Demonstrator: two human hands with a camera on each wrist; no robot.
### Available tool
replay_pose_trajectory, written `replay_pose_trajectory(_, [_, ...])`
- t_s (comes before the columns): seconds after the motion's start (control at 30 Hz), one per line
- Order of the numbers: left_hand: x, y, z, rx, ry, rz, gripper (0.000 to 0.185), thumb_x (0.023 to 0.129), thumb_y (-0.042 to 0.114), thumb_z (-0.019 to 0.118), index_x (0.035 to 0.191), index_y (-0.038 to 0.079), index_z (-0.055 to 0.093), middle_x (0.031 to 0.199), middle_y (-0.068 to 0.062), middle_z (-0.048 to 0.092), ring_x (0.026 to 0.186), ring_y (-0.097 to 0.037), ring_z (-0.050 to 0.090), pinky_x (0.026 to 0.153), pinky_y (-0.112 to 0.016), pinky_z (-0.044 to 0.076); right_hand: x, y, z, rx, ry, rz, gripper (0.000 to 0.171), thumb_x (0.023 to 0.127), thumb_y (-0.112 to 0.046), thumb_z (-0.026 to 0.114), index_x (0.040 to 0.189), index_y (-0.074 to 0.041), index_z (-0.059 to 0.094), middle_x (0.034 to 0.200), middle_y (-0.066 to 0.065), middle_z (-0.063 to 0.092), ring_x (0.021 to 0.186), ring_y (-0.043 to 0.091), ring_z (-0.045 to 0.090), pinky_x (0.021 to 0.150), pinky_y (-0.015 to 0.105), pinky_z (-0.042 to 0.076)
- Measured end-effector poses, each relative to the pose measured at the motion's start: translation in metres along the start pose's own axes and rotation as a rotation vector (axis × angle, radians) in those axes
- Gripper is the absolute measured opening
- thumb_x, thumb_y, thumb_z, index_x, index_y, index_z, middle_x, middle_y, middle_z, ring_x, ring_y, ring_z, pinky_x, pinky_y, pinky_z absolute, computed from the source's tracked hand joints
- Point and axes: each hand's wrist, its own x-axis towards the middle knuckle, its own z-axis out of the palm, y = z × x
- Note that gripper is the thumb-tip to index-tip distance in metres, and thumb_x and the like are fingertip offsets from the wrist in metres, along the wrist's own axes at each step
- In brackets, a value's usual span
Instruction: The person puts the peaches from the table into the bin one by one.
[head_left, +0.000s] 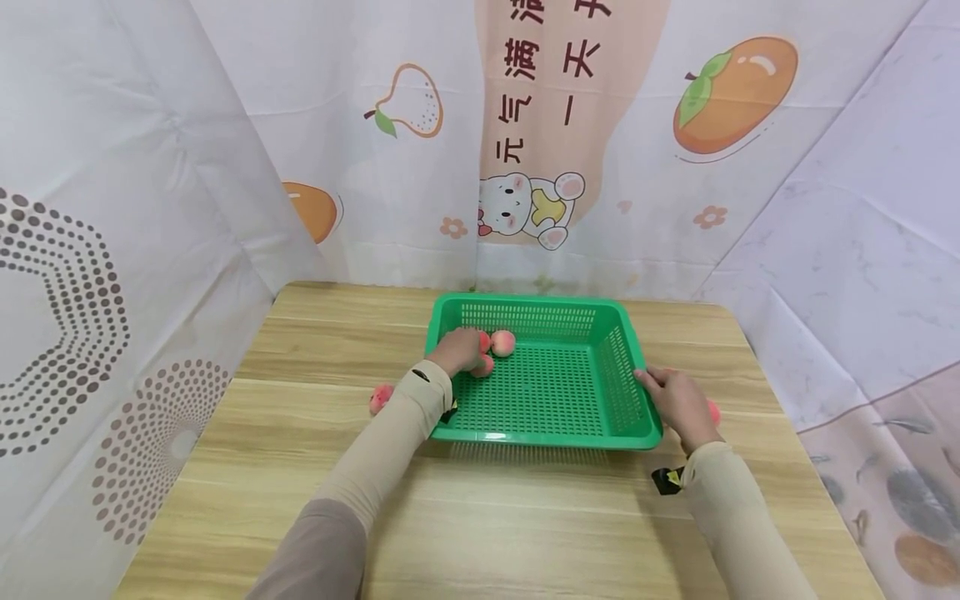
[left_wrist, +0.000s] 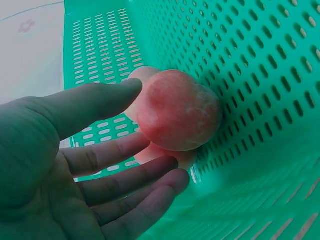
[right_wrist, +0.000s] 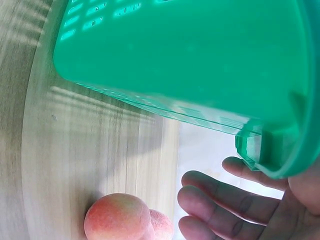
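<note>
A green perforated basket (head_left: pixel 540 437) sits mid-table. My left hand (head_left: pixel 459 350) reaches inside its left part, fingers fairly straight. In the left wrist view this hand (left_wrist: pixel 142 127) lies open around a pink peach (left_wrist: pixel 177 110) that leans on the basket wall (left_wrist: pixel 260 60), the thumb touching its top. Two more peaches (head_left: pixel 503 342) lie close by it. My right hand (head_left: pixel 672 397) rests against the basket's right rim, its fingers (right_wrist: pixel 220 200) loosely bent outside the wall (right_wrist: pixel 175 60). Two peaches (right_wrist: pixel 117 219) lie on the table by that hand.
One peach (head_left: pixel 381 397) lies on the wooden table (head_left: pixel 487 517) left of the basket, beside my left forearm. Printed curtains close in the table at the back and both sides. Bare tabletop stretches in front of the basket.
</note>
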Motion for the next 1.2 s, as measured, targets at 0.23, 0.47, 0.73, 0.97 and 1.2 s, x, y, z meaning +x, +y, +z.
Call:
replay_pose_trajectory(0.23, [-0.003, 0.001, -0.004, -0.061, 0.028, 0.002, 0.017, 0.086, 0.023, 0.073, 0.091, 0.008, 0.066, 0.102, -0.009, 0.064, 0.081, -0.021, 0.049, 0.072, -0.031, 0.042, -0.001, -0.002, -0.001, 0.012, -0.004, 0.016, 0.066, 0.102, -0.052, 0.037, 0.147, -0.003, 0.039, 0.126, 0.025, 0.059, 0.091, 0.026, 0.056, 0.085, 0.046, 0.047])
replay_pose_trajectory(0.47, [-0.005, 0.0, -0.01, -0.151, 0.024, 0.03, 0.018, 0.09, 0.024, 0.069, 0.097, 0.008, 0.066, 0.091, -0.004, 0.061, 0.076, -0.019, 0.049, 0.067, -0.03, 0.041, -0.001, -0.002, -0.002, 0.021, -0.012, 0.037, 0.066, 0.102, -0.052, 0.037, 0.148, -0.004, 0.039, 0.126, 0.024, 0.059, 0.093, 0.027, 0.055, 0.086, 0.046, 0.046])
replay_pose_trajectory(0.73, [-0.01, 0.001, -0.018, -0.151, 0.044, 0.052, 0.035, 0.093, 0.026, 0.065, 0.121, 0.006, 0.065, 0.122, -0.01, 0.066, 0.108, -0.026, 0.063, 0.088, -0.038, 0.052, -0.001, -0.002, -0.001, -0.005, 0.005, 0.012, 0.065, 0.102, -0.051, 0.038, 0.146, -0.002, 0.041, 0.126, 0.025, 0.06, 0.094, 0.028, 0.058, 0.086, 0.047, 0.047])
replay_pose_trajectory(0.97, [-0.012, 0.002, -0.028, -0.143, 0.013, 0.047, 0.032, 0.095, 0.028, 0.061, 0.117, 0.004, 0.066, 0.111, -0.013, 0.067, 0.082, -0.019, 0.055, 0.069, -0.031, 0.044, -0.001, 0.0, 0.001, -0.012, 0.004, -0.004, 0.063, 0.103, -0.049, 0.038, 0.145, -0.001, 0.043, 0.128, 0.026, 0.06, 0.096, 0.027, 0.061, 0.086, 0.047, 0.049])
replay_pose_trajectory(1.2, [-0.016, -0.002, -0.036, -0.177, 0.051, 0.053, 0.044, 0.093, 0.03, 0.064, 0.129, 0.004, 0.06, 0.125, -0.011, 0.065, 0.107, -0.025, 0.062, 0.089, -0.039, 0.052, -0.001, 0.0, 0.0, -0.018, 0.011, -0.016, 0.064, 0.103, -0.049, 0.038, 0.145, -0.001, 0.043, 0.133, 0.026, 0.057, 0.1, 0.029, 0.06, 0.088, 0.049, 0.049])
